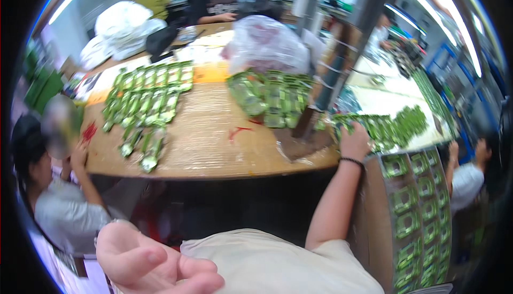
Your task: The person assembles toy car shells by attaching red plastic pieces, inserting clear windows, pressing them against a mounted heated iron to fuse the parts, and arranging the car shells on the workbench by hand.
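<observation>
My right hand (355, 142), with a dark bracelet at the wrist, reaches to the near left end of a row of green packs (382, 128) beside the post. Its fingers look closed at the packs' edge; blur hides what they grip. My left hand (155, 264) is close to the camera at the lower left, palm up, its fingers loosely bent and apart with nothing in them. Farther left on the brown table (203, 128) lie rows of green packs (147, 93). Another group of green packs (275, 99) rests left of the post, overlapping.
An upright post (328, 75) stands at the table's right part. Behind the middle packs sits a clear plastic bag (267, 43). A panel with rows of green square pieces (409, 219) stands at my right. People (64, 198) work at the left, right and far side.
</observation>
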### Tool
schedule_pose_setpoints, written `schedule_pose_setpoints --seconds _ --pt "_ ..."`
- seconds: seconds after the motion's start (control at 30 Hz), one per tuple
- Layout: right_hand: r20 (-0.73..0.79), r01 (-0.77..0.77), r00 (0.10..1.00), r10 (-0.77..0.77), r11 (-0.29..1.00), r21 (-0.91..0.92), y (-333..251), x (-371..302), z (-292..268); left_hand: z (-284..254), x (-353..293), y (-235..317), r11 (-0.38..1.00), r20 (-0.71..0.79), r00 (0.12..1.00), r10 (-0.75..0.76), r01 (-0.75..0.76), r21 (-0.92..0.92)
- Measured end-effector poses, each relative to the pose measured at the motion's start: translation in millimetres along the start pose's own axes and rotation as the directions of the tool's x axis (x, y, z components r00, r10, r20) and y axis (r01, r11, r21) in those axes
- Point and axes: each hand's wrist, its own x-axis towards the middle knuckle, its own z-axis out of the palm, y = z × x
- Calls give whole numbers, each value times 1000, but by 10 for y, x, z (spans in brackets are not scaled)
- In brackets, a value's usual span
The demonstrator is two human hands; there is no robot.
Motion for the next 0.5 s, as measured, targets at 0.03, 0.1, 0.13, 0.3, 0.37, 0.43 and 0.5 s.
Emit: schedule_pose_setpoints --seconds 0.03,0.1,0.13,0.3,0.37,0.43,0.5 --pt "-90 75 993 -70 996 50 48 0 55 -77 -69 -187 962 -54 964 260 -254 99" --pt "-237 135 967 -94 978 160 273 -82 72 115 -286 -135 970 -201 955 217 -187 158" --pt "-276 162 957 -87 951 264 256 -167 -48 199 -394 -46 970 -348 917 197 -129 208" --pt "-310 323 931 -193 831 454 -198 -618 -278 163 -631 625 793 -532 600 -597 343 -503" --pt "-378 446 876 -300 801 399 -411 -752 -283 79 -425 605 576 -325 540 -776 398 -714" --pt "-495 491 833 -246 743 456 -465 -905 -359 127 -332 618 180 -23 455 -890 306 -935" --pt "-750 667 635 -185 621 412 -469 -1079 -369 77 -52 724 8 65 357 -932 201 -979"
